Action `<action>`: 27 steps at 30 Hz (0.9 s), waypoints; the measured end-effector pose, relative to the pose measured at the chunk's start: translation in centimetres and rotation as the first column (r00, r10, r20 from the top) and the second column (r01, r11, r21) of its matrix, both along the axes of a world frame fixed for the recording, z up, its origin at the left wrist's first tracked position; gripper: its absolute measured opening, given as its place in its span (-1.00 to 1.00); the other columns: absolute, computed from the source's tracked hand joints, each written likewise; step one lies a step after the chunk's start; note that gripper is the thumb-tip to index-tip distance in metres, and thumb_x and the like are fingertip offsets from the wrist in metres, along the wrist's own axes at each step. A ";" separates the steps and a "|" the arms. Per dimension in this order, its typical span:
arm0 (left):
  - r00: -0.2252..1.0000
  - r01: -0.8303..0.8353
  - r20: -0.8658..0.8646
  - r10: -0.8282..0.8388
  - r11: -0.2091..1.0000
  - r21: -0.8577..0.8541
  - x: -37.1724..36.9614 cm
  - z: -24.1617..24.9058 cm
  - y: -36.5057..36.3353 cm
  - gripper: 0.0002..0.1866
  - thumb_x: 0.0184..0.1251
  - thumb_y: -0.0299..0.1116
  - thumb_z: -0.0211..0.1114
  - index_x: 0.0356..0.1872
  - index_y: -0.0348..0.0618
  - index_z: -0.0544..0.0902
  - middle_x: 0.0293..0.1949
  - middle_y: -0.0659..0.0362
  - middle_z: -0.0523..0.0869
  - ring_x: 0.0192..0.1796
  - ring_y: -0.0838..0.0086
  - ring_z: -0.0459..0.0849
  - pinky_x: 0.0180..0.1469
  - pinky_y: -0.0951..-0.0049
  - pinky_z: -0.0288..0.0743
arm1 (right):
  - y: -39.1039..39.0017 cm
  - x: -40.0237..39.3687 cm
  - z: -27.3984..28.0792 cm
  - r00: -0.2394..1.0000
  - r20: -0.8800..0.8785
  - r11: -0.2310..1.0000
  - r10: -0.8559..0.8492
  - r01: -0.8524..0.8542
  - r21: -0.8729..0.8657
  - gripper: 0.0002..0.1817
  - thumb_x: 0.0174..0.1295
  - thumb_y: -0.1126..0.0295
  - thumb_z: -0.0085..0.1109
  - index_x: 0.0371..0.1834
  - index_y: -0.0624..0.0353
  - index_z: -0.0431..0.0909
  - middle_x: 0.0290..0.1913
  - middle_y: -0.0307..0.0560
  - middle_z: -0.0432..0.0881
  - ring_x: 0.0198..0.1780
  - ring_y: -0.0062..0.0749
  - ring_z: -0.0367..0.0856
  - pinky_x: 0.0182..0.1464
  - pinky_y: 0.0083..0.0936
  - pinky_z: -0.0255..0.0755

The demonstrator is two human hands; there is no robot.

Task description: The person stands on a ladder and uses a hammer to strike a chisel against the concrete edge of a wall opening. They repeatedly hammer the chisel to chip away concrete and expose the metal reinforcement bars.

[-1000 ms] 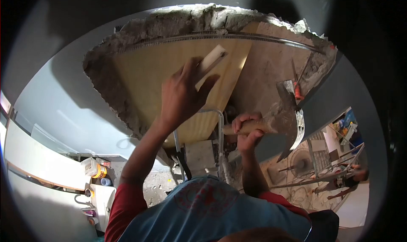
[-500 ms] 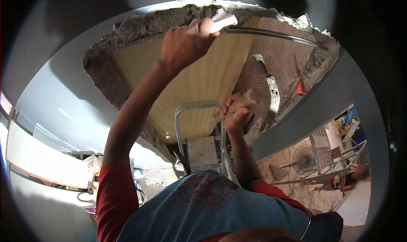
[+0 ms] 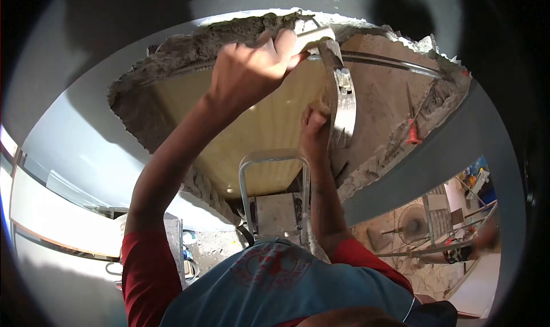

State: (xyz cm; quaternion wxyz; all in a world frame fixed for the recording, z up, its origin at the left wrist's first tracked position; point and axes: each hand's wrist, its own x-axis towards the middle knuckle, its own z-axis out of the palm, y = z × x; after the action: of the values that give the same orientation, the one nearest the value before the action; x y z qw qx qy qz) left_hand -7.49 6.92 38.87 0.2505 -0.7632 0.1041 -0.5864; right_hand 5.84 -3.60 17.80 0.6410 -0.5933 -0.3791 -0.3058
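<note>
My left hand (image 3: pixel 249 72) is raised to the upper edge of a rough opening in the wall, its fingers wrapped round a pale, thick-handled tool that looks like a chisel (image 3: pixel 312 39). Its far end is hidden by the hand and the broken edge. Below and to the right, my right hand (image 3: pixel 315 123) grips the handle of a claw hammer (image 3: pixel 345 106). The worn metal head of the hammer is up, its face at or very near the butt of the chisel; contact is hard to tell.
Broken masonry (image 3: pixel 189 52) rims the opening, with a wooden board (image 3: pixel 263 121) behind. A red-handled pointed tool (image 3: pixel 413 133) rests on the right ledge. A metal stepladder (image 3: pixel 274 154) stands below me. At lower right are a fan (image 3: pixel 411 225) and another person's arm (image 3: pixel 484 241).
My right hand has swung the hammer up and left, bringing its head from the middle of the opening to the chisel's end. The left hand stays nearly in place.
</note>
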 end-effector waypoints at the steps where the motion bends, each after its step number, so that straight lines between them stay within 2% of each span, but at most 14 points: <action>1: 0.999 -0.052 -0.003 0.052 0.999 0.004 -0.3 0.2 -0.3 -0.71 0.30 -0.07 0.31 -0.41 -0.05 0.54 -0.65 0.25 0.59 -0.72 0.47 0.56 -0.69 0.47 0.44 | -0.8 -0.5 1.4 0.992 -0.117 0.995 0.053 -0.063 -0.083 -0.42 0.40 -0.21 -0.11 -0.43 0.14 0.32 -0.57 -0.26 0.28 -0.58 -0.51 0.25 -0.55 -0.53 0.10; 2: 0.995 -0.104 -0.001 0.104 0.994 0.013 -0.4 0.4 -0.4 -0.71 0.30 -0.07 0.30 -0.43 -0.05 0.53 -0.65 0.26 0.60 -0.72 0.49 0.57 -0.69 0.47 0.45 | -1.3 -0.7 2.4 0.968 -0.232 0.979 0.096 -0.134 -0.151 -0.36 0.36 -0.31 -0.11 -0.44 0.14 0.33 -0.58 -0.26 0.27 -0.58 -0.50 0.25 -0.55 -0.55 0.11; 5: 0.996 -0.075 0.063 0.070 0.994 0.081 1.0 -0.8 0.9 -0.65 0.32 -0.03 0.26 -0.51 -0.01 0.46 -0.66 0.30 0.49 -0.72 0.59 0.56 -0.73 0.52 0.35 | 0.4 -0.2 -4.1 0.836 0.042 0.658 0.547 -0.460 0.595 -0.07 -0.09 -0.72 -0.24 -0.47 0.10 0.33 -0.57 -0.24 0.31 -0.55 -0.53 0.29 -0.54 -0.62 0.18; 6: 0.995 -0.053 0.084 0.044 0.993 0.103 1.3 -0.5 0.9 -0.65 0.33 -0.02 0.24 -0.50 -0.01 0.46 -0.67 0.31 0.47 -0.72 0.59 0.56 -0.73 0.53 0.35 | 0.4 0.6 -4.1 0.837 0.050 0.660 0.544 -0.464 0.591 -0.07 -0.09 -0.72 -0.24 -0.47 0.10 0.33 -0.57 -0.24 0.31 -0.55 -0.53 0.29 -0.54 -0.62 0.18; 8: 0.991 -0.125 0.062 0.120 0.988 0.090 0.7 -0.8 0.3 -0.70 0.29 -0.08 0.28 -0.47 -0.04 0.50 -0.64 0.29 0.51 -0.70 0.57 0.58 -0.69 0.51 0.41 | -0.7 1.6 -4.8 1.000 0.007 0.999 -0.030 0.030 0.012 -0.10 0.02 -0.66 -0.28 -0.48 0.14 0.31 -0.60 -0.23 0.33 -0.58 -0.54 0.31 -0.56 -0.60 0.19; 9: 0.980 -0.197 0.033 0.195 0.977 0.080 0.2 -0.9 -0.3 -0.75 0.25 -0.15 0.32 -0.44 -0.07 0.53 -0.62 0.26 0.55 -0.68 0.55 0.59 -0.65 0.50 0.48 | -1.2 1.5 -5.3 0.944 0.120 0.902 -0.307 0.329 -0.281 -0.11 0.08 -0.63 -0.29 -0.48 0.15 0.30 -0.61 -0.22 0.34 -0.59 -0.55 0.32 -0.57 -0.58 0.19; 10: 0.981 -0.193 0.030 0.192 0.978 0.075 0.1 -0.8 -0.6 -0.75 0.25 -0.15 0.32 -0.44 -0.07 0.53 -0.62 0.26 0.55 -0.68 0.55 0.59 -0.65 0.50 0.48 | -1.0 -2.7 2.4 0.949 -0.246 0.980 0.197 -0.189 0.054 -0.12 0.08 -0.62 -0.22 -0.49 0.16 0.30 -0.60 -0.23 0.34 -0.59 -0.55 0.34 -0.58 -0.58 0.18; 14: 0.986 -0.169 0.010 0.168 0.985 0.044 0.4 -0.7 -0.7 -0.73 0.28 -0.16 0.30 -0.50 -0.01 0.45 -0.65 0.28 0.48 -0.70 0.59 0.55 -0.67 0.51 0.44 | -2.4 -4.4 2.4 0.816 -0.183 0.811 0.548 -0.466 0.352 -0.07 0.00 -0.68 -0.29 -0.43 0.16 0.30 -0.60 -0.27 0.27 -0.61 -0.56 0.28 -0.60 -0.61 0.16; 16: 0.964 -0.259 0.098 0.248 0.959 0.115 0.9 -0.8 -0.5 -0.82 0.22 -0.22 0.27 -0.39 -0.06 0.52 -0.69 0.35 0.45 -0.75 0.66 0.50 -0.73 0.60 0.32 | -1.9 -3.9 3.0 0.814 0.214 0.725 0.539 -0.579 0.373 -0.17 0.17 -0.57 -0.22 -0.40 0.14 0.31 -0.58 -0.28 0.27 -0.60 -0.56 0.28 -0.59 -0.63 0.17; 18: 0.965 -0.262 0.054 0.258 0.959 0.107 0.9 -1.1 -0.7 -0.84 0.20 -0.26 0.28 -0.39 -0.09 0.52 -0.69 0.34 0.46 -0.74 0.66 0.51 -0.73 0.61 0.33 | -0.2 -3.1 1.7 0.742 -0.384 0.794 0.550 -0.321 0.517 -0.41 0.38 -0.25 -0.10 -0.40 0.12 0.30 -0.59 -0.28 0.26 -0.60 -0.56 0.27 -0.57 -0.64 0.17; 20: 0.917 -0.396 0.027 0.397 0.902 0.172 1.1 -1.8 -0.9 -0.85 0.22 -0.27 0.27 -0.41 -0.09 0.52 -0.65 0.31 0.48 -0.74 0.65 0.51 -0.72 0.61 0.35 | -1.4 -2.2 4.8 0.940 -0.248 0.972 0.233 -0.223 0.066 -0.60 0.45 0.02 -0.06 -0.40 0.10 0.29 -0.57 -0.29 0.27 -0.59 -0.58 0.27 -0.55 -0.63 0.19; 22: 0.931 -0.361 -0.004 0.364 0.924 0.127 1.4 -2.0 -0.8 -0.86 0.22 -0.31 0.25 -0.45 -0.08 0.50 -0.61 0.28 0.50 -0.73 0.64 0.54 -0.71 0.59 0.38 | 0.8 0.6 -1.6 0.953 -0.236 0.979 0.189 -0.164 0.122 -0.44 0.38 -0.24 -0.04 -0.33 0.10 0.30 -0.47 -0.24 0.33 -0.51 -0.60 0.30 -0.51 -0.59 0.23; 24: 0.972 -0.234 -0.005 0.234 0.972 0.035 1.2 -1.4 -0.8 -0.84 0.24 -0.33 0.23 -0.49 -0.07 0.47 -0.62 0.27 0.49 -0.72 0.61 0.56 -0.71 0.56 0.42 | -2.8 -4.5 2.5 0.816 -0.244 0.848 0.524 -0.474 0.237 -0.20 0.18 -0.54 -0.21 -0.31 0.13 0.30 -0.47 -0.19 0.33 -0.50 -0.57 0.29 -0.51 -0.60 0.24; 27: 0.957 -0.283 -0.057 0.284 0.959 0.020 0.8 -1.0 -1.3 -0.79 0.31 -0.29 0.22 -0.51 -0.06 0.45 -0.66 0.27 0.48 -0.72 0.58 0.58 -0.72 0.54 0.43 | -3.5 -6.8 3.0 0.802 -0.060 0.772 0.595 -0.548 0.322 -0.02 -0.07 -0.73 -0.40 -0.36 0.15 0.28 -0.52 -0.19 0.28 -0.53 -0.52 0.26 -0.52 -0.61 0.21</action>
State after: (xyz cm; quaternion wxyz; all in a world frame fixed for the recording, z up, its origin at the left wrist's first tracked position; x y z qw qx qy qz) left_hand -6.70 5.57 37.83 0.3332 -0.7857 0.0045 -0.5211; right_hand -0.99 -7.12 20.78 0.8108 -0.3718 -0.4410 -0.0998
